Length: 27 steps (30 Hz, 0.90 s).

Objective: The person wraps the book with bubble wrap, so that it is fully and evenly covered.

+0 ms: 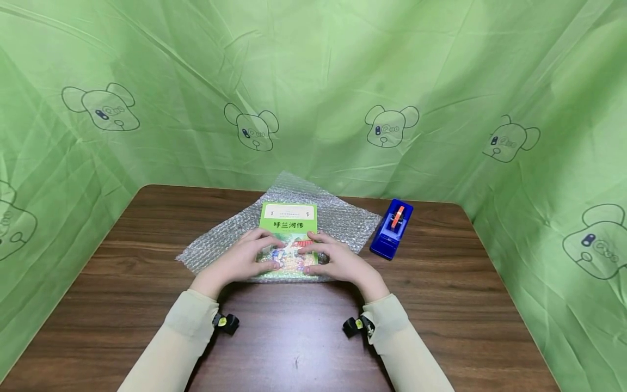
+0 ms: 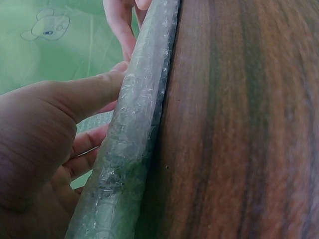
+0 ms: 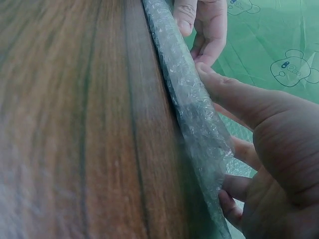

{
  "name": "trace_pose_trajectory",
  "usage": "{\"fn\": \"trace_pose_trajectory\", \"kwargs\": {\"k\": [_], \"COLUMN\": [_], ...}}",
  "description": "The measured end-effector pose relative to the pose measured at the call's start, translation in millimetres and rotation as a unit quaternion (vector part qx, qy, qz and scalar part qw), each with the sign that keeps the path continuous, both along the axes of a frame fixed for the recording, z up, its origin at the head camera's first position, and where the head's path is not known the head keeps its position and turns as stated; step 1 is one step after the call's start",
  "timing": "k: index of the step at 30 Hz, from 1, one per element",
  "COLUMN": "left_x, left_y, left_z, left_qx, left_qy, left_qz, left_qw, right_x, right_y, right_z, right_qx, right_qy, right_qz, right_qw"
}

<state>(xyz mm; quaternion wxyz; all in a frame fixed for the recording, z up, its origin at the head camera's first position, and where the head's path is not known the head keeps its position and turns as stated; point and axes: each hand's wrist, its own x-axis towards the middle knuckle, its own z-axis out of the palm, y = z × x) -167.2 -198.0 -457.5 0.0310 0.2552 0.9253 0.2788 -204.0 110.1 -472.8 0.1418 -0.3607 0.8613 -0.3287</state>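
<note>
A green-covered book point(image 1: 288, 213) with a colourful picture on its lower half lies face up on a sheet of bubble wrap point(image 1: 215, 239). The near part of the wrap is folded over the book's lower end. My left hand point(image 1: 247, 257) rests on the left side of the fold, fingers spread over the cover. On the right side my right hand point(image 1: 340, 260) mirrors it, thumb near the front edge. Both wrist views show the thumbs touching the folded bubble wrap point(image 2: 132, 114) along its rounded front edge. Parts of the lower cover are hidden under the fingers.
A blue tape dispenser point(image 1: 391, 231) with an orange-red piece at its top stands right of the wrap. Everything lies on a dark wooden table point(image 1: 441, 305). Green cloth point(image 1: 313, 65) with bear-face drawings hangs at the back and sides.
</note>
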Motion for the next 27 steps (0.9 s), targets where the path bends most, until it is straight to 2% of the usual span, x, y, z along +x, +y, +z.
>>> {"fn": "trace_pose_trajectory", "kwargs": {"k": [11, 18, 27], "left_x": [0.0, 0.1, 2.5], "left_y": [0.4, 1.8, 3.3], "left_z": [-1.9, -3.6, 0.6], "left_qx": [0.002, -0.010, -0.027], "left_qy": [0.000, 0.000, 0.008], "left_qz": [-0.001, 0.002, 0.000], "left_qw": [1.0000, 0.9999, 0.9996], "right_x": [0.4, 1.8, 3.0], "right_y": [-0.1, 0.6, 0.2], "right_z": [-2.1, -1.9, -0.4], "right_qx": [0.012, 0.014, 0.014], "right_qy": [0.009, -0.001, -0.009], "right_qz": [-0.006, -0.005, -0.008], "right_qw": [0.9999, 0.9999, 0.9998]}}
